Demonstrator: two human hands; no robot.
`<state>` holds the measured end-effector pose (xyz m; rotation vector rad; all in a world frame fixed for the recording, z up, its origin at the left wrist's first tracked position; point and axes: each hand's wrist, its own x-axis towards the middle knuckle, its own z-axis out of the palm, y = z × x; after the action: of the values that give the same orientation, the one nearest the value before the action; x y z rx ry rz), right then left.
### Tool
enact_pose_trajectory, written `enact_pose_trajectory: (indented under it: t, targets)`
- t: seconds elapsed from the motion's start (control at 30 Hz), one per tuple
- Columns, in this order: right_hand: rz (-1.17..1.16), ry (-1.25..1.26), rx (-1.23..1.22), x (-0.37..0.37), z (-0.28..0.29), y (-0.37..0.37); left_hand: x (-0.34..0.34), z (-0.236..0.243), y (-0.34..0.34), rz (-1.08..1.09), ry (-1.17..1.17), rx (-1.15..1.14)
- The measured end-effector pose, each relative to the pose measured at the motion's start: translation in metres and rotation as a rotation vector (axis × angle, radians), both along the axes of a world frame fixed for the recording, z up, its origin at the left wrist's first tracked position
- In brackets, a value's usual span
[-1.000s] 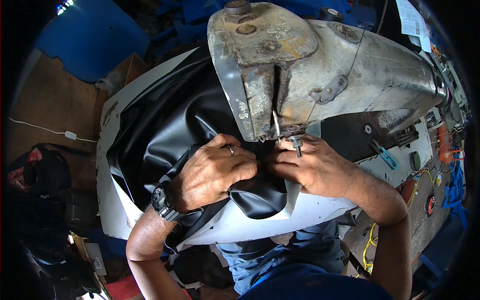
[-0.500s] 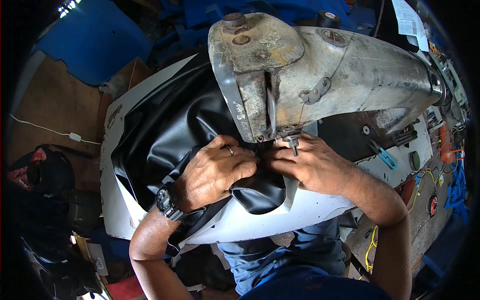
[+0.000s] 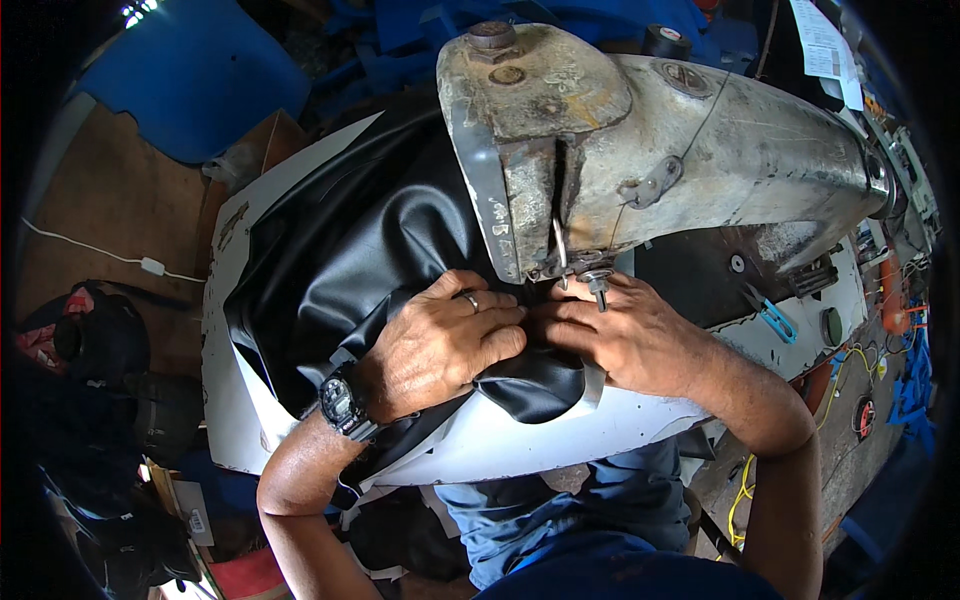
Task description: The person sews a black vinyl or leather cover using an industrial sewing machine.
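Observation:
Under the head of a worn grey sewing machine (image 3: 600,140) lies a large bunched piece of black leather-like fabric (image 3: 390,250), shiny and folded. My left hand (image 3: 450,335), wearing a ring and a black wristwatch (image 3: 342,402), grips the fabric just left of the needle area with curled fingers. My right hand (image 3: 640,335) is closed on the fabric at the other side, its fingertips partly hidden below the machine head. Between both hands a fold of the fabric bulges toward me. The needle point and the seam are hidden.
The white machine table (image 3: 540,445) has a chipped edge. On its right lie blue-handled thread snips (image 3: 772,318), a small metal disc (image 3: 738,263) and a round dark green lid (image 3: 831,326). A brown board (image 3: 120,210) with a white cord stands left. Blue sheets (image 3: 190,75) are behind.
The machine appears slightly farther right in view, as the view has shifted a little. Both hands keep hold of the fabric, whose folds left of the machine head have bulged up more.

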<state>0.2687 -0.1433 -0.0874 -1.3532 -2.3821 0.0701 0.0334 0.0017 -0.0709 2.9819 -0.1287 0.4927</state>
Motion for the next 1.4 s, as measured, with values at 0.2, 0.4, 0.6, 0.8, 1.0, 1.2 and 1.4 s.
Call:
enact_pose_trajectory:
  t: [0.2,0.4,0.6,0.8,1.0,1.2,1.4]
  targets:
    - [-0.006,-0.009,-0.005,0.0,0.002,0.0,0.0,0.001,-0.002,-0.006,-0.012,0.003]
    - [-0.018,-0.004,0.027,0.002,-0.004,0.002,0.0,0.001,-0.008,0.066,0.011,0.056]
    - [-0.021,-0.007,0.039,0.006,-0.007,0.003,0.005,0.001,-0.023,0.135,0.017,0.084]
    - [0.03,0.04,-0.009,0.006,-0.002,0.004,0.005,0.005,-0.035,0.149,0.029,0.184]
    - [0.036,0.105,0.007,0.007,0.0,0.004,-0.005,-0.002,-0.049,0.214,0.015,0.096]
    - [0.041,0.122,-0.012,0.009,0.003,0.005,-0.007,-0.005,-0.06,0.296,0.013,0.038]
    - [0.032,0.136,-0.005,0.014,0.001,0.007,-0.001,-0.004,-0.07,0.381,0.002,-0.016]
